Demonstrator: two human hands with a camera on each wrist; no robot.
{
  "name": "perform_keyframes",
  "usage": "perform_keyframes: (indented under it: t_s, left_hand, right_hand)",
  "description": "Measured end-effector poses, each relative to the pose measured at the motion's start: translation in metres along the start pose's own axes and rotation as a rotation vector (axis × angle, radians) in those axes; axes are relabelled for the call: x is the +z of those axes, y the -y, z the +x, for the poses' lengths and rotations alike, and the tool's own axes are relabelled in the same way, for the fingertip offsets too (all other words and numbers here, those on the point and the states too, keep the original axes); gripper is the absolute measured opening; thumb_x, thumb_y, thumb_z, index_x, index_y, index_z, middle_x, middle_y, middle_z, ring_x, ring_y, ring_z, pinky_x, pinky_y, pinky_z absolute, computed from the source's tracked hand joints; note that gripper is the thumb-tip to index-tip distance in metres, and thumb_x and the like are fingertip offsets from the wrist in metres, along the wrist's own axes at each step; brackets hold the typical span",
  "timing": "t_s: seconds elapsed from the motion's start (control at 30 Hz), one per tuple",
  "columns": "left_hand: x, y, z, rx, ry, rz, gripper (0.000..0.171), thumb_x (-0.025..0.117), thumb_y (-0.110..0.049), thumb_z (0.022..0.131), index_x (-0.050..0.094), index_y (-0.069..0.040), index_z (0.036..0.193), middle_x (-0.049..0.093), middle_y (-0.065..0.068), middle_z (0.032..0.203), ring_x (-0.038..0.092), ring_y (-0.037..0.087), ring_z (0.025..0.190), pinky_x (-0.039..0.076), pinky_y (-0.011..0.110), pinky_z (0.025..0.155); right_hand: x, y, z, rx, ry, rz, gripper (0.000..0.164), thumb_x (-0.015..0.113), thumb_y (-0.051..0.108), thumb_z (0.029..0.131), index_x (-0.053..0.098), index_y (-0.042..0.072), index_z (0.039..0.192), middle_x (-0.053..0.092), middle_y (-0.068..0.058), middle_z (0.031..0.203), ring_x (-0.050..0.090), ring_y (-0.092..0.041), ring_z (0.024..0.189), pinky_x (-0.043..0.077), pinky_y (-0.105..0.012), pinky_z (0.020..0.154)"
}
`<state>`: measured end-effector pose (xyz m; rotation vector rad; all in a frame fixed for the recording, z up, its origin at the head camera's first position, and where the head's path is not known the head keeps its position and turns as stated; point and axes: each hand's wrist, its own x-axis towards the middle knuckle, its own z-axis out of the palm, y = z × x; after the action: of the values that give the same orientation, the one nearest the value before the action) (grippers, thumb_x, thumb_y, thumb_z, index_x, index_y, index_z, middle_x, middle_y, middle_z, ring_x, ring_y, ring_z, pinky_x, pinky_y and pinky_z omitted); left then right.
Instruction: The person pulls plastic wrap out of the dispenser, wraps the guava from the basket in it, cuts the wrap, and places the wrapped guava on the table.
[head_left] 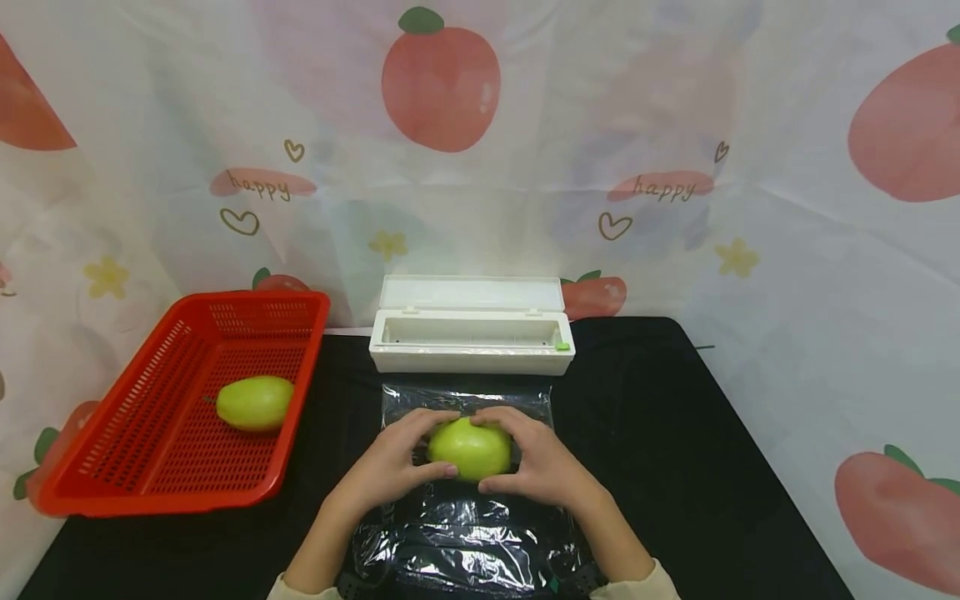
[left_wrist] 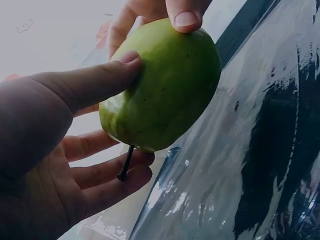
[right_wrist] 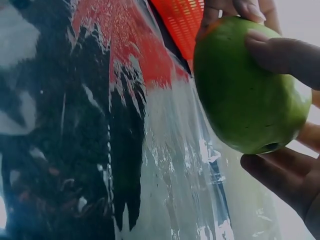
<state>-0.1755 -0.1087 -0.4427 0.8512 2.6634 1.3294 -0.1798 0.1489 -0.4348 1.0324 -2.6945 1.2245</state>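
Observation:
Both hands hold a green pear [head_left: 471, 450] between them, over a sheet of clear plastic film [head_left: 465, 533]. The left hand [head_left: 401, 454] grips its left side, thumb toward the near face and fingers behind. On the other side the right hand [head_left: 536, 457] grips it the same way. In the left wrist view the dark stem of the pear [left_wrist: 165, 85] points toward the left palm. The right wrist view shows the opposite end of the pear [right_wrist: 245, 90] beside the right fingers. Wrinkled and glossy, the film lies spread on the black table beneath.
A white cling film box [head_left: 472, 358] with its lid raised and a small green slider [head_left: 562, 346] stands behind the film. To the left, a red plastic basket [head_left: 90, 492] holds another green pear [head_left: 257, 403]. A fruit-print cloth [head_left: 525, 167] hangs behind the black table [head_left: 660, 467].

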Motion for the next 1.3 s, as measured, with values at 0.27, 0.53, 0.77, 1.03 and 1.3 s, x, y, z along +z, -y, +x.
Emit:
perform_keyframes:
  t_s: [0.27,0.53,0.77,1.03,1.3]
  left_hand:
    - [0.009,0.010,0.000,0.009,0.044,0.043,0.066,0.075,-0.039,0.088,0.050,-0.016,0.144,0.058,-0.001,0.133,0.059,0.014,0.110,0.054,0.039,0.092]
    - [0.012,0.016,-0.001,-0.004,0.067,0.044,0.062,0.075,-0.036,0.088,0.052,-0.019,0.143,0.059,-0.001,0.132,0.059,0.014,0.113,0.052,0.040,0.095]
    - [0.010,0.017,0.001,-0.021,0.106,0.025,0.065,0.075,-0.033,0.089,0.048,-0.019,0.146,0.057,0.001,0.137,0.057,0.016,0.118,0.050,0.043,0.099]
    - [0.012,0.017,0.000,-0.013,0.125,0.023,0.067,0.077,-0.027,0.087,0.047,-0.017,0.147,0.057,0.002,0.137,0.057,0.016,0.118,0.049,0.044,0.100]
    - [0.010,0.019,0.000,-0.013,0.130,0.019,0.067,0.074,-0.029,0.090,0.044,-0.014,0.149,0.056,0.005,0.140,0.056,0.021,0.123,0.047,0.048,0.103]
  right_hand:
    - [0.007,-0.008,0.000,0.043,0.042,-0.046,0.080,0.094,0.028,0.067,0.053,0.027,0.136,0.055,0.012,0.134,0.058,-0.009,0.112,0.053,-0.038,0.091]
    - [0.011,-0.012,-0.001,0.056,0.085,-0.072,0.083,0.094,0.031,0.066,0.053,0.026,0.137,0.056,0.008,0.133,0.058,-0.010,0.109,0.052,-0.039,0.088]
    - [0.010,-0.013,-0.001,0.078,0.094,-0.048,0.081,0.092,0.028,0.071,0.051,0.026,0.140,0.055,0.007,0.138,0.057,-0.011,0.112,0.051,-0.040,0.091]
    - [0.007,-0.010,-0.004,0.091,0.103,-0.034,0.080,0.092,0.027,0.070,0.053,0.026,0.139,0.056,0.008,0.137,0.058,-0.011,0.111,0.052,-0.040,0.091]
    - [0.006,-0.013,-0.002,0.049,0.110,-0.030,0.079,0.089,0.028,0.074,0.050,0.024,0.143,0.054,0.004,0.141,0.057,-0.014,0.114,0.051,-0.042,0.091]
